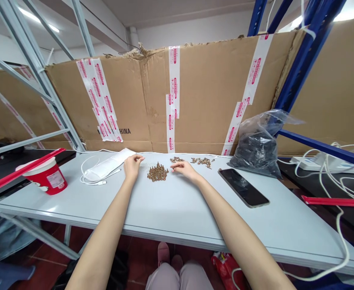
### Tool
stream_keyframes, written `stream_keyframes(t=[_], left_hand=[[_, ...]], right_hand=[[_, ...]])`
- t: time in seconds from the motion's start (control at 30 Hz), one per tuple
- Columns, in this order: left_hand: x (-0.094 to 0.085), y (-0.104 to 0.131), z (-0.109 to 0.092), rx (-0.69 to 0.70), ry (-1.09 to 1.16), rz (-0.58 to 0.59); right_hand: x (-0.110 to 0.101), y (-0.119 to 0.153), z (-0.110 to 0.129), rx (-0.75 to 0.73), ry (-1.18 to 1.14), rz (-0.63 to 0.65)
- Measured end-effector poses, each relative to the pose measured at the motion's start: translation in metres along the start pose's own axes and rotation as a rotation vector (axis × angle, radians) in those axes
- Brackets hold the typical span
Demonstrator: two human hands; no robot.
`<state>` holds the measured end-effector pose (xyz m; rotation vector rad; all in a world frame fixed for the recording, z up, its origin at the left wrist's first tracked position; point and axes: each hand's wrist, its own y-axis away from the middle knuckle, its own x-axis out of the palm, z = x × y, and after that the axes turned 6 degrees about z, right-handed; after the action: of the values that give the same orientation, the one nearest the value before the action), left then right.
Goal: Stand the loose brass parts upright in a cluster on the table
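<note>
Small pointy gold-coloured metal pieces (pixel 158 174) stand in a bunch

They're mid-frame on a smooth, pale grey table (pixel 177 209). Just left, the bare left hand (pixel 132 166) has thumb and finger close together; just right, the bare right hand (pixel 188 170) does too. I can't tell if either pinches anything. At right lies a flat, shiny black phone (pixel 243 187).

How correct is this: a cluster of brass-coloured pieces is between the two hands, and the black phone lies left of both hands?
One part is wrong: the black phone lies right of both the left hand and the right hand, as the head view shows. The cluster of brass-coloured pieces is indeed between them.
</note>
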<state>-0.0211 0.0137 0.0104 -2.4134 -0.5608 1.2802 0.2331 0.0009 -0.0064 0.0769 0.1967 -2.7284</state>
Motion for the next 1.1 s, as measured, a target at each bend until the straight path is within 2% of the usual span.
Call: stream_keyframes(t=[0.13, 0.27, 0.37, 0.5, 0.63, 0.83, 1.1], left_hand=[[0.005, -0.006, 0.023, -0.162, -0.091, 0.048], [0.010, -0.008, 0.036, -0.290, -0.177, 0.100], [0.012, -0.009, 0.039, -0.338, -0.220, 0.062], [0.012, -0.009, 0.042, -0.385, -0.237, 0.054], [0.012, -0.009, 0.044, -0.395, -0.238, 0.080], [0.014, -0.010, 0.045, -0.365, -0.256, 0.095], [0.021, -0.011, 0.046, -0.276, -0.343, 0.118]], right_hand=[[0.003, -0.001, -0.002, 0.014, -0.111, 0.028], [0.006, -0.004, -0.006, 0.025, -0.163, 0.029], [0.005, -0.006, -0.011, -0.021, -0.040, -0.005], [-0.001, -0.007, -0.015, -0.116, 0.305, -0.091], [-0.004, -0.005, -0.014, -0.108, 0.558, -0.168], [0.001, 0.000, -0.013, 0.010, 0.712, -0.123], [0.012, 0.001, -0.013, 0.024, 0.822, -0.130]])
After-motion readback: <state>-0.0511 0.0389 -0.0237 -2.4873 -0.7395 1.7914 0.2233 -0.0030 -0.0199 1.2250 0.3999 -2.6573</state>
